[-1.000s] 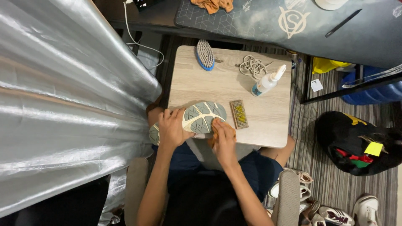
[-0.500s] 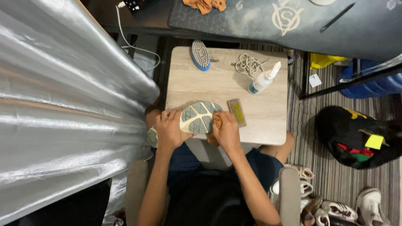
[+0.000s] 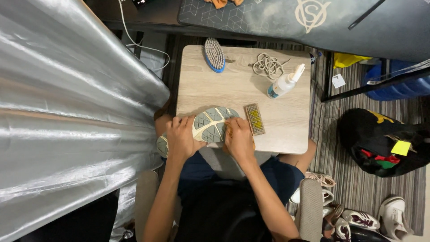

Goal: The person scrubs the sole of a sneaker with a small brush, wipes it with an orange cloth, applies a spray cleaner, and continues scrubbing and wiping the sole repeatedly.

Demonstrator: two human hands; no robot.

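While sole-up, shoe (image 3: 210,125) sits between left hand (image 3: 180,139) and right hand (image 3: 238,140).

right hand (image 3: 238,140) slid from shoe (image 3: 210,126) sole's centre to its toe-side edge, beside small brush (image 3: 254,119)

A lived-in room at home. A small wooden table (image 3: 286,130) sits over striped carpet (image 3: 358,183), with a desk mat (image 3: 268,18) at twelve o'clock. Loose shoes (image 3: 358,219) lie at five o'clock, a silver curtain (image 3: 67,121) at nine.
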